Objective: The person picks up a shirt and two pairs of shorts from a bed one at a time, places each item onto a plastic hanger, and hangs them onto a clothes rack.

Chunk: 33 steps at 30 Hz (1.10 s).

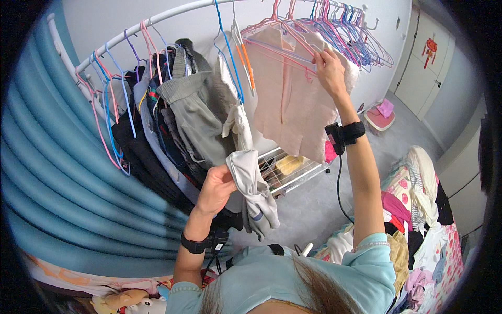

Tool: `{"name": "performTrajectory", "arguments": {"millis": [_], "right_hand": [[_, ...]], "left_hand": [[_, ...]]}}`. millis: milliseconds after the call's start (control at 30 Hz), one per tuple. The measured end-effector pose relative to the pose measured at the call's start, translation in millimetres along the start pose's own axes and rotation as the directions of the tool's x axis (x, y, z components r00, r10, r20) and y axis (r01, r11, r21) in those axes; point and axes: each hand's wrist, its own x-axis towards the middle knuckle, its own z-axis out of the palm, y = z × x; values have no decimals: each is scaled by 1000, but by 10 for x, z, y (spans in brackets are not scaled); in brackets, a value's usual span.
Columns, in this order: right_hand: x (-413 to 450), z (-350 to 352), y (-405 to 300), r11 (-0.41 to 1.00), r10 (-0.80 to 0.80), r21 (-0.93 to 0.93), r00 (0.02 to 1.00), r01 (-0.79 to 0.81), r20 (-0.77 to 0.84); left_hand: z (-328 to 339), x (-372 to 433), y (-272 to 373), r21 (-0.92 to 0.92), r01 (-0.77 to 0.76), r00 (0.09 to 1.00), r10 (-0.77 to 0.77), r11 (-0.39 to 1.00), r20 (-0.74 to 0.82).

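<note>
My left hand [217, 189] grips a light grey garment [251, 176], which hangs bunched below the fingers with a darker blue-grey patch near its lower end. Higher up, my right hand [331, 72] is pinched on a thin wire hanger [294, 59], in front of a pale pink garment [298, 106]. That garment hangs from the white clothes rail [168, 15]. The fingers cover part of the hanger, so which hanger they hold is partly hidden. A white-and-orange hanger [245, 59] and a blue hanger [229, 51] hang just left of the pink garment.
Grey trousers [196, 114] and dark clothes [145, 153] hang at left, beside a blue curtain [78, 188]. Several bare hangers [353, 39] crowd the rail's right end. Below stands a white wire rack [292, 176]. Piled clothes [411, 219] lie at right; a door [425, 62] is beyond.
</note>
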Motion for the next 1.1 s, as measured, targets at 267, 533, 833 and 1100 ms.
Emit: {"name": "performTrajectory", "arguments": {"millis": [267, 533, 833, 1100], "right_hand": [[26, -73, 0, 970, 25, 242, 999, -19, -24], [127, -145, -11, 980, 53, 193, 997, -41, -55], [211, -263, -60, 981, 54, 191, 996, -40, -68], [118, -300, -186, 974, -14, 225, 995, -9, 100]], "left_hand": [[-2, 9, 28, 16, 30, 1000, -31, 999, 8], [1, 48, 9, -9, 34, 999, -34, 999, 18], [-22, 22, 10, -5, 43, 999, -43, 999, 11], [31, 38, 14, -18, 40, 999, -39, 999, 20]]}}
